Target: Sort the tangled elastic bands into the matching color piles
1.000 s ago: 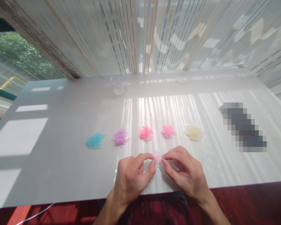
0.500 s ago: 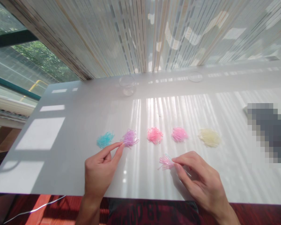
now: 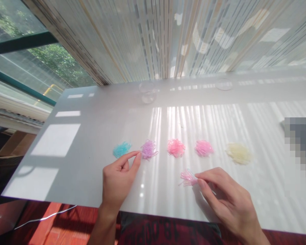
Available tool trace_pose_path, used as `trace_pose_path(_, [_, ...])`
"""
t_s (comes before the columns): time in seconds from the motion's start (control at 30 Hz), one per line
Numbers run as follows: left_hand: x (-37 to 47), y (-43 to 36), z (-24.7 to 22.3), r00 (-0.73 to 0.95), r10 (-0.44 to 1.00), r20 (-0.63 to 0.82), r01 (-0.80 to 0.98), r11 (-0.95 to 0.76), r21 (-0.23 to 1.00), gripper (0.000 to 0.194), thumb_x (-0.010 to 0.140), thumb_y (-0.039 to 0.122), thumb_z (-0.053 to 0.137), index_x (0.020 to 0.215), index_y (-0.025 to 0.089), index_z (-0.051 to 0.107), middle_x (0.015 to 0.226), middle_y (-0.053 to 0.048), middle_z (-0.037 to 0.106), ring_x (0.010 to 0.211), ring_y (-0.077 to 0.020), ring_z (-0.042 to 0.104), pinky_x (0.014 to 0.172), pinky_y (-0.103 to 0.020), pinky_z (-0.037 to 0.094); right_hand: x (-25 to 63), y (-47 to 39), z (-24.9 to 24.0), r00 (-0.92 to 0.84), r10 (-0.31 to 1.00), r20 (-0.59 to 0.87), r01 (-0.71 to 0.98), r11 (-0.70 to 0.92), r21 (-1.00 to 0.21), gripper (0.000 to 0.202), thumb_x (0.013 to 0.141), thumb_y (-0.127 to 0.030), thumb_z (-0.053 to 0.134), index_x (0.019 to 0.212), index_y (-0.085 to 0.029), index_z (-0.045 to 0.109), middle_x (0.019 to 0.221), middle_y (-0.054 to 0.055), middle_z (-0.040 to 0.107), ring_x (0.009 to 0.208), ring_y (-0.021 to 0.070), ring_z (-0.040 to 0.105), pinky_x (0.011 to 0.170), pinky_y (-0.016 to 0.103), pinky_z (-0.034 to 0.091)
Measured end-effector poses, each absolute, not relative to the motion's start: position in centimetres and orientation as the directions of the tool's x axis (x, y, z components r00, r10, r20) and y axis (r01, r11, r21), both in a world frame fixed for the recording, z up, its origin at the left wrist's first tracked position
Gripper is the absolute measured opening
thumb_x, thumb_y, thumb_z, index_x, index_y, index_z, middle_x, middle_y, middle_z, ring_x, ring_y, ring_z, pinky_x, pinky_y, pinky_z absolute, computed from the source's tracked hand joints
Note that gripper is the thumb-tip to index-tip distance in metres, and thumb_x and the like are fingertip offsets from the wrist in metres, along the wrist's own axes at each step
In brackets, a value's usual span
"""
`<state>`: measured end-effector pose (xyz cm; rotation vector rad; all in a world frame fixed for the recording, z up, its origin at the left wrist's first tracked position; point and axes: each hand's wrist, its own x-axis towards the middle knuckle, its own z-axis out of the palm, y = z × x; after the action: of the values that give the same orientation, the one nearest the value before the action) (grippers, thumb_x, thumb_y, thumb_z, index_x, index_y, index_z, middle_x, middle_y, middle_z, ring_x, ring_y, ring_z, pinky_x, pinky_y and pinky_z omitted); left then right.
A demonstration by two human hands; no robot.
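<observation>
My right hand (image 3: 226, 194) pinches a small bunch of thin pink and pale blue rubber bands (image 3: 188, 178) by one end, and their loose ends fan out to the left above the white table. At the left edge of the purple rubber band pile (image 3: 149, 149), my left hand (image 3: 121, 177) has thumb and forefinger pressed together; whether a band is between them is too small to see. A blue pile (image 3: 121, 149) lies just behind the left forefinger. Further right lie a coral-pink pile (image 3: 176, 147), a pink pile (image 3: 204, 148) and a pale yellow pile (image 3: 239, 153).
A clear round container (image 3: 148, 93) stands at the back of the white table (image 3: 97, 136), with a clear round lid (image 3: 224, 84) farther right. A blurred-out dark object (image 3: 304, 139) lies at the right. Striped curtains hang behind, and a window is at the left.
The view has shifted, so everything sits further right in the picture. Both hands keep nearly the same place beside the piles, and the bunch stays in my right hand.
</observation>
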<state>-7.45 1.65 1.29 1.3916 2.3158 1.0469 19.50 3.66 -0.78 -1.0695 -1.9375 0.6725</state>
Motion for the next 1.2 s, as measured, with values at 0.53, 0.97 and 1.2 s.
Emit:
trace_pose_path(0.53, [-6.6, 0.1, 1.2, -0.307, 0.856, 0.415, 0.850, 0.052, 0.523, 0.020, 0.093, 0.033, 0.068, 0.093, 0.018, 0.082, 0.053, 0.011, 0.023, 0.044, -0.0058, 0.026, 0.049, -0.017, 0.032, 19.3, 3.3, -0.2, -0.250, 0.884, 0.394, 0.454, 0.466, -0.759, 0.012, 0.096, -0.014, 0.063, 0.098, -0.022, 0.070, 0.081, 0.001, 0.070, 0.070, 0.0134, 0.067, 0.062, 0.024, 0.057])
trace_pose_path(0.97, [-1.0, -0.7, -0.6, 0.144, 0.923, 0.357, 0.861, -0.295, 0.414, 0.028, 0.101, 0.027, 0.056, 0.085, 0.023, 0.078, 0.049, 0.005, 0.058, 0.041, -0.0118, 0.052, 0.050, -0.026, 0.038, 20.5, 1.6, -1.1, -0.326, 0.891, 0.317, 0.595, 0.454, -0.663, 0.017, 0.100, -0.017, 0.060, 0.114, -0.022, 0.067, 0.098, 0.007, 0.069, 0.090, 0.0195, 0.069, 0.077, 0.033, 0.061])
trace_pose_path(1.2, [-2.9, -0.7, 0.5, 0.207, 0.893, 0.400, 0.796, -0.391, 0.462, 0.020, 0.101, 0.026, 0.060, 0.091, 0.020, 0.077, 0.051, 0.007, 0.059, 0.041, -0.0086, 0.051, 0.050, -0.024, 0.038, 19.4, 1.3, -0.6, -0.346, 0.873, 0.343, 0.527, 0.484, -0.699, 0.021, 0.098, -0.018, 0.063, 0.119, -0.022, 0.067, 0.097, 0.007, 0.067, 0.087, 0.0198, 0.069, 0.074, 0.034, 0.063])
